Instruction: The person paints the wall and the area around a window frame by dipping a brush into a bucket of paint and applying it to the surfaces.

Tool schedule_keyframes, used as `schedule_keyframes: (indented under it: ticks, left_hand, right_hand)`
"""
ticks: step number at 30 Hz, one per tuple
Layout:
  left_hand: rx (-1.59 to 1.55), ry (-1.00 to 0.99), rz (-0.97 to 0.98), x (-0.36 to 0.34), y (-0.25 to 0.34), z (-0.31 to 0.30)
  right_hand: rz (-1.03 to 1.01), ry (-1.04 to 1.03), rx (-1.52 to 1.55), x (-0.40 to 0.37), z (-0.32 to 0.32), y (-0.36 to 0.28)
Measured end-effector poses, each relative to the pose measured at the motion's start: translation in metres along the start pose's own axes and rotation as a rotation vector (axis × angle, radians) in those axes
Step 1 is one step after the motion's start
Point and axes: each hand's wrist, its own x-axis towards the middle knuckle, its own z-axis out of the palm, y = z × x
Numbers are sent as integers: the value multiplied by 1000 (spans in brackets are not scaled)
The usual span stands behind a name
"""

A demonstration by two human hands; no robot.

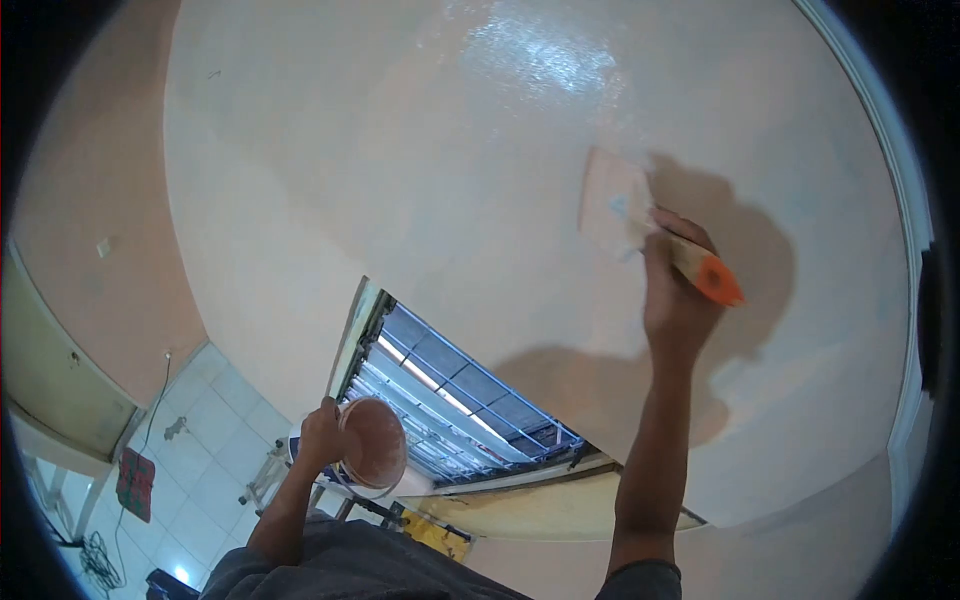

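My right hand (680, 270) grips the handle of a wide paintbrush (612, 200), its handle end orange. The bristles are coated in pale pinkish paint and appear to lie against the wall (400, 160). A wet, shiny patch shows on the wall above the brush. Lower down, my left hand (321, 434) is closed on the rim of a paint bucket (373, 445), which holds pinkish paint and is tilted toward me. The bucket's far side and part of its wire handle show beside the window.
A barred window (460, 390) opens in the wall below the brush. White floor tiles (205, 430) lie at lower left, with a red and green cloth (136, 485) and a coiled cable (98, 560). A door (60, 370) stands at far left.
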Motion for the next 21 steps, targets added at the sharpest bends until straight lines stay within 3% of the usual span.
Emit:
schedule_keyframes:
  ticks: [5, 7, 9, 13, 14, 16, 19, 21]
  left_hand:
    - [53, -14, 9, 1, -7, 5]
    - [42, -20, 0, -2, -5, 6]
    - [50, -49, -70, -2, -2, 3]
    - [72, -79, 20, 0, -6, 14]
    - [91, -102, 19, 0, -3, 16]
    - [125, -131, 35, 2, 2, 17]
    - [120, -138, 42, -3, 8, 10]
    - [121, -138, 7, -6, 13, 4]
  right_hand:
    - [-5, 117, -158, -22, -14, 16]
    - [48, 263, -80, -36, -17, 3]
    - [46, 266, -34, -35, -7, 5]
    - [-299, 276, 28, -20, 34, 19]
    - [-290, 296, 8, -24, 39, 17]
    - [-73, 324, 181, -32, 44, 16]
    - [-86, 374, -32, -63, 14, 35]
    - [118, 440, -38, -91, -9, 40]
